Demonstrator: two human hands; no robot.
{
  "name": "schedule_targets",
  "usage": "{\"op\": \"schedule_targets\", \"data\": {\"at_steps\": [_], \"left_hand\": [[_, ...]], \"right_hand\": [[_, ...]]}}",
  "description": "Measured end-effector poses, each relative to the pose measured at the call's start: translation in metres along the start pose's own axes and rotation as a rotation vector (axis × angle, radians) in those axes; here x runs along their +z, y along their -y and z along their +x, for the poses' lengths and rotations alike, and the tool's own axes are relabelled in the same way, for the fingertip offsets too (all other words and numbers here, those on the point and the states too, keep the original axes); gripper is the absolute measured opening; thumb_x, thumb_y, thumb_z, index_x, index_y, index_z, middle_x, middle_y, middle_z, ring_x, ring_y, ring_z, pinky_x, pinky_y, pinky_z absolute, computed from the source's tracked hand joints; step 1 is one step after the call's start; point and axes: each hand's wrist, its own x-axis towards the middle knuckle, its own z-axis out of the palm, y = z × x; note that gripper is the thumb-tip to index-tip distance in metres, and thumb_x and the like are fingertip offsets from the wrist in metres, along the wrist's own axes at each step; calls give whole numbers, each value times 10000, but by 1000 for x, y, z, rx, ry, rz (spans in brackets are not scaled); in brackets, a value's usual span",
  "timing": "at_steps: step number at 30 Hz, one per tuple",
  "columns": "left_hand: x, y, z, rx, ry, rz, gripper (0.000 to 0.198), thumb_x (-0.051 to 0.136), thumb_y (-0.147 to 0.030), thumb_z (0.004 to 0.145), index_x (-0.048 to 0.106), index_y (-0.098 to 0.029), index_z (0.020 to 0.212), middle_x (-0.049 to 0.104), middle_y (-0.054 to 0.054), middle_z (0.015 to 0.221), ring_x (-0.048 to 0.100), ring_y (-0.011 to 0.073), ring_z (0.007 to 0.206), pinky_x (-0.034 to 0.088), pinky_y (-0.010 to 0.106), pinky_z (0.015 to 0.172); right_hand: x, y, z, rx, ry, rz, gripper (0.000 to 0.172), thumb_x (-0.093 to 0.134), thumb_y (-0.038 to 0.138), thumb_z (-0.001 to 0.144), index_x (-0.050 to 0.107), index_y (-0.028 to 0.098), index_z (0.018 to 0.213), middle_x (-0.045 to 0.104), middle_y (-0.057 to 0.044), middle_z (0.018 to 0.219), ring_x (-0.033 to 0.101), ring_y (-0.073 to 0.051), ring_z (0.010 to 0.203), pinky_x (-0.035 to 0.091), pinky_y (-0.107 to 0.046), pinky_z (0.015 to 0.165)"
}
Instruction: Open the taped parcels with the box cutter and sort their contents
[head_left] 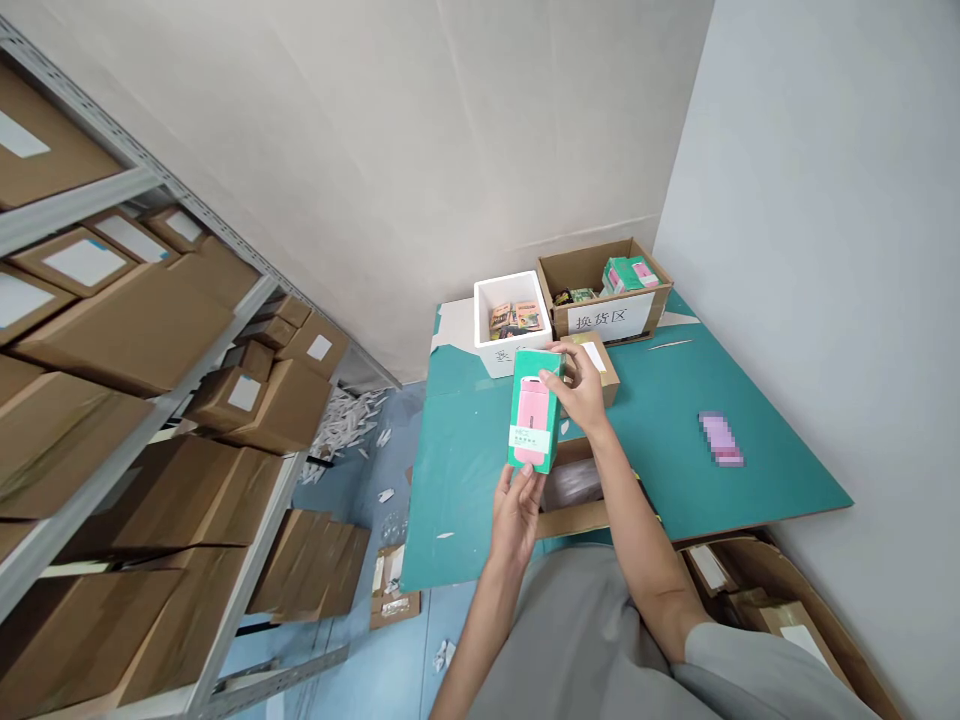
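A green box [534, 410] with a picture of a pink device on its front stands upright between my two hands, above the green table [457, 480]. My left hand [517, 505] grips its bottom edge from below. At the upper right edge, my right hand [576, 385] holds it with the thumb on the front face. Behind my right hand is a small brown box [609, 378] with a white label. Under the held box, an open carton [574, 520] contains something wrapped in clear plastic.
A white foam box [491, 358] holding orange packets and a labelled carton [660, 300] holding green boxes stand at the table's back. A blurred pink item [721, 440] lies right. Shelves of cartons [135, 320] fill the left; another open carton [810, 590] is at lower right.
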Motion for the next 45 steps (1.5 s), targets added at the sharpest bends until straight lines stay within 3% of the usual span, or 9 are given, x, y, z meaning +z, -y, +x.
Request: {"op": "schedule_targets", "data": {"at_steps": [6,11,14,18,24,31,35,38,45], "left_hand": [[-5,2,5,-18,63,72,684,1111,-395,681,763,-254,1254,820,48,1261,798,195,1144,615,319,1087],[-4,3,6,234,-130,311,918,1146,-381,596,662,-274,1369,711,88,1419,759,233,1233,619,327,1040],[-3,2,5,318,-125,360,901,1139,-425,627,629,-274,1354,670,118,1500,740,259,1288,627,358,1055],[-7,-3,4,163,-44,166,720,1089,-525,731,703,-247,1272,759,119,1429,767,258,1302,627,363,1112],[-14,-9,10,-83,77,-25,594,1130,-338,668,797,-205,1142,870,108,1265,837,224,1172,626,341,1150],[-15,-10,5,153,-130,189,839,1133,-297,658,769,-250,1412,761,132,1551,650,376,1554,537,504,1318],[-19,-9,-1,282,-181,263,900,1137,-337,673,734,-274,1475,649,124,1688,587,388,1612,573,478,1291],[-24,-8,-3,145,-157,117,786,1093,-363,773,737,-287,1469,670,103,1663,651,343,1560,599,423,1266],[-47,-27,9,-270,-164,-227,151,817,-284,1079,780,-162,1159,859,119,1152,856,203,1087,712,299,1035]], "right_hand": [[-4,-2,2,39,125,25,429,847,588,916,671,330,1210,781,-89,1423,749,-315,1327,648,-441,1038],[4,4,-3,32,183,-44,418,837,551,936,698,345,1272,783,-79,1457,717,-325,1395,612,-496,1161],[13,2,-6,-6,115,-106,445,875,494,905,698,336,1282,766,-81,1453,721,-319,1360,612,-484,1159],[16,-6,-5,-33,10,-87,342,807,407,903,699,313,1214,765,-85,1376,718,-314,1333,612,-459,1114],[2,-14,-1,87,25,73,418,842,551,900,695,309,1208,767,-84,1361,760,-291,1148,657,-410,948],[6,-11,-3,72,108,9,356,819,543,949,752,300,1200,741,-115,1565,652,-344,1524,623,-492,1151],[19,-9,-9,39,29,-116,329,864,435,911,744,297,1184,769,-109,1536,691,-338,1470,518,-551,1289],[25,-13,-11,12,12,-133,240,818,357,899,727,291,1111,787,-99,1498,705,-335,1440,503,-552,1294],[37,-31,-19,30,116,-21,280,825,369,867,719,286,1112,790,-100,1340,732,-341,1348,570,-514,1180]]}}
